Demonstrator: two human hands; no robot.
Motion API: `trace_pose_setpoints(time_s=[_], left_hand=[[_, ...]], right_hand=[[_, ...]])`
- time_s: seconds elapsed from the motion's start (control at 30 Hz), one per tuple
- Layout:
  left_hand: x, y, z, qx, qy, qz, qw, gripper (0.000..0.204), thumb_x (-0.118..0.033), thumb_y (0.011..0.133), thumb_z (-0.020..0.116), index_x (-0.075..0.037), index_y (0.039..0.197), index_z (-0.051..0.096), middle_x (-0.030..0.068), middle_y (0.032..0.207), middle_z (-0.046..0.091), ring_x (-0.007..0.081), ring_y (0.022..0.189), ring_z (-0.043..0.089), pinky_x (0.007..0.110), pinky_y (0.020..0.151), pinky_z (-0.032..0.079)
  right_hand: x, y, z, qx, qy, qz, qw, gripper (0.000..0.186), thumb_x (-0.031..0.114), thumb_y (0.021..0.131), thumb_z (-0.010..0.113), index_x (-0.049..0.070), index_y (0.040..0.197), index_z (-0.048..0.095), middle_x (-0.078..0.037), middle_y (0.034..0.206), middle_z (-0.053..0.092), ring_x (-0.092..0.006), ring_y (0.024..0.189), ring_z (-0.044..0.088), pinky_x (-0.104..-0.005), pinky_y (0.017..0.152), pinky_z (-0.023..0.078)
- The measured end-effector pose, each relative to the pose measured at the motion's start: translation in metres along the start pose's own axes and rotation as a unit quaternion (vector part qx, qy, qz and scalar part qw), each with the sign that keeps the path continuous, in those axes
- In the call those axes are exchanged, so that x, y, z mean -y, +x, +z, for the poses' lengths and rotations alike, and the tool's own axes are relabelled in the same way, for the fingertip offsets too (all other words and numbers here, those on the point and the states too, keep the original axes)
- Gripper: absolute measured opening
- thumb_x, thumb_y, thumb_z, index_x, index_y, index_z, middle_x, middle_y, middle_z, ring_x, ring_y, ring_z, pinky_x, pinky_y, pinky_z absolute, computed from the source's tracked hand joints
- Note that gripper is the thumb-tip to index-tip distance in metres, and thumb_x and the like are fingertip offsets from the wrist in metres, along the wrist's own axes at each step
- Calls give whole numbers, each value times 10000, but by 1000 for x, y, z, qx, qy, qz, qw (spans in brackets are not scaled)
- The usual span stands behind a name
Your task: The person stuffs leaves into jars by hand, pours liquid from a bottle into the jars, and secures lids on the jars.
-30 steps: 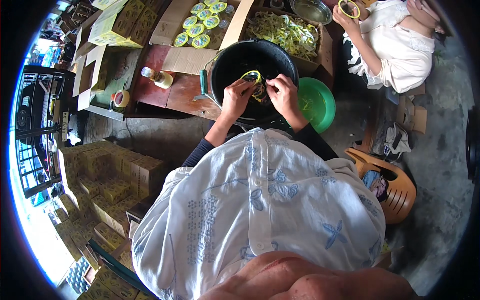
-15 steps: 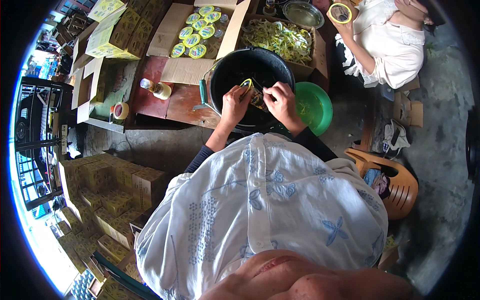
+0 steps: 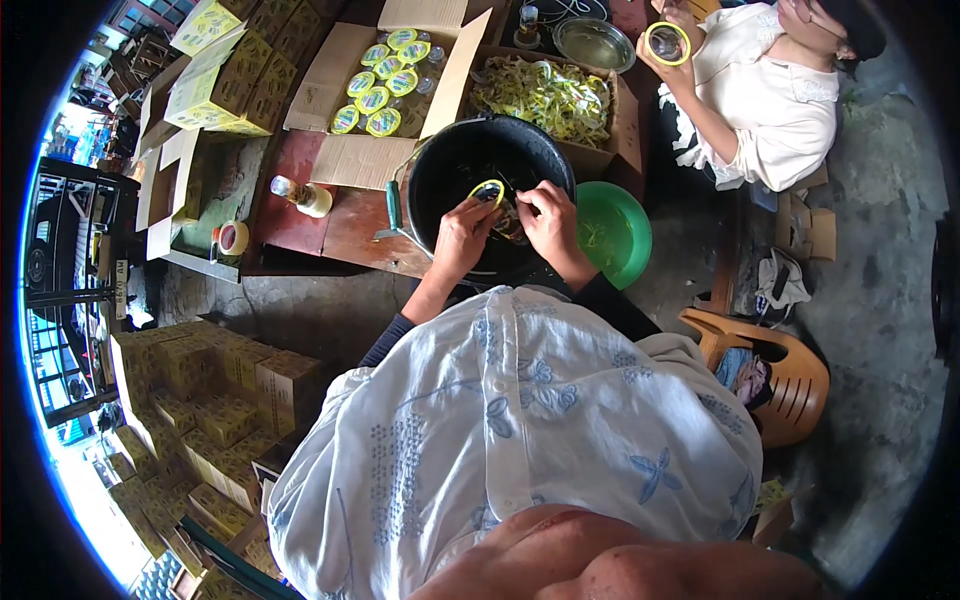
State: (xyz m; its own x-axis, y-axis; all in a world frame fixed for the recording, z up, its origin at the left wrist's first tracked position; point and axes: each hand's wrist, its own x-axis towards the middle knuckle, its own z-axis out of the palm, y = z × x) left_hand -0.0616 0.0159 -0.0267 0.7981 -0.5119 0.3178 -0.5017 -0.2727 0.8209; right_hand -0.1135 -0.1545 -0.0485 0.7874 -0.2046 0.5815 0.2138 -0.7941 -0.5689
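Over a large black bucket (image 3: 424, 165) both of my hands work close together. A small cup with a yellow rim (image 3: 487, 187) is gripped by my left hand (image 3: 462, 238), its round opening tilted up. Closed fingers of my right hand (image 3: 552, 230) sit just right of the cup. Something thin and dark shows at those fingertips, too small to name. Wet-looking bits lie below the hands inside the bucket, partly hidden by them. To the right, touching distance from the bucket, stands a green basin (image 3: 625, 235) with a few yellow shreds.
An open carton (image 3: 330, 100) of yellow-lidded cups (image 3: 372, 99) stands behind left. Behind the bucket, another carton (image 3: 625, 120) holds yellow-green strips (image 3: 545, 100). A co-worker (image 3: 760, 100) at the right holds a yellow-rimmed cup. Stacked boxes (image 3: 220, 400) and an orange chair (image 3: 800, 390) flank me.
The cup in my left hand has turned, so its round yellow rim shows more fully. My right hand stays beside it. The whole view has shifted slightly.
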Motion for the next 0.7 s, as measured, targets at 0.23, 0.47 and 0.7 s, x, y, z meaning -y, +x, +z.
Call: trace_pose_setpoints(time_s=[0.23, 0.47, 0.7], left_hand=[[-2, 3, -2, 0, 11, -31, 999, 167, -27, 876, 685, 28, 1032, 711, 162, 901, 683, 288, 785, 692, 343, 691, 533], [3, 0, 5, 12, 22, 43, 999, 118, 7, 846, 689, 16, 963, 684, 171, 860, 654, 357, 736, 663, 383, 639, 526], [3, 15, 3, 15, 45, -13, 999, 141, -85, 877, 701, 27, 922, 629, 182, 817, 643, 357, 706, 646, 398, 625, 503]], right_hand=[[7, 0, -7, -25, 26, -50, 998, 151, 7, 742, 741, 68, 810, 620, -73, 761, 549, -292, 717, 578, -411, 659, 461], [1, -1, -1, -28, 46, 10, 998, 150, 5, 707, 720, 75, 808, 634, -95, 792, 564, -324, 767, 591, -429, 681, 475], [-10, 3, -4, 39, 78, -50, 995, 117, 48, 720, 710, 69, 796, 624, -78, 803, 542, -287, 787, 578, -416, 727, 450]])
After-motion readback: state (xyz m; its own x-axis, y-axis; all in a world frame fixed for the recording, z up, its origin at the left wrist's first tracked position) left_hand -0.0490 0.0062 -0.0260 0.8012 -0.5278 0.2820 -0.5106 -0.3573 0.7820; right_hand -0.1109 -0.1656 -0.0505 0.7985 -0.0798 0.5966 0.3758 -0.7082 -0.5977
